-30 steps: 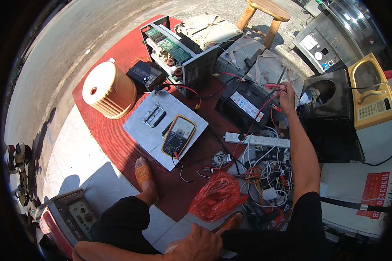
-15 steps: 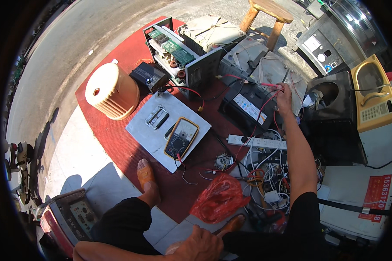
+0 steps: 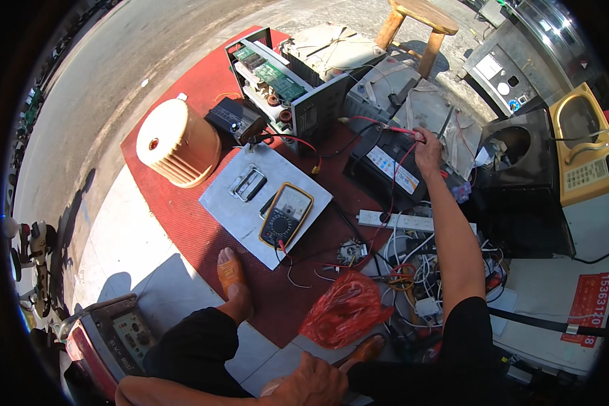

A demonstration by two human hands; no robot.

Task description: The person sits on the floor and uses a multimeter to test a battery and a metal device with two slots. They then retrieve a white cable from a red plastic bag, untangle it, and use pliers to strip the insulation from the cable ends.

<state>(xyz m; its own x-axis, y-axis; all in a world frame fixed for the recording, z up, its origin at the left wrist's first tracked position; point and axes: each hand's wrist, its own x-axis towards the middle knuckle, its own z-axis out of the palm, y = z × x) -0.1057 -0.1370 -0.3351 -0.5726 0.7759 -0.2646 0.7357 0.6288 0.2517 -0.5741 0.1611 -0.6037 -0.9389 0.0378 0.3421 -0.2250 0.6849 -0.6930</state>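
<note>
Reaching out over the far side of a black car battery (image 3: pixel 384 166), my right hand (image 3: pixel 427 150) is closed in a pinch on a red cable (image 3: pixel 409 131). Thin red wire hangs down from there across the battery. A black cable also runs to this spot. Low in the picture my left hand (image 3: pixel 314 384) rests by my legs, its fingers curled; whatever may be inside it is hidden. An analog multimeter (image 3: pixel 286 214) with a yellow edge lies on a silver metal case (image 3: pixel 250 230), a red lead plugged into its lower end.
An open-sided electronic unit (image 3: pixel 287 88) stands behind the case, with a small black box (image 3: pixel 235 120) and a cream ribbed tub (image 3: pixel 177 143) to its left. A power strip (image 3: pixel 399 220), tangled cables, a red plastic bag (image 3: pixel 345 310) and a black oven body (image 3: pixel 517 196) crowd the right.
My right hand has moved slightly left and closer to me, keeping hold of the red cable. My left hand stays where it was. The view has shifted a little.
</note>
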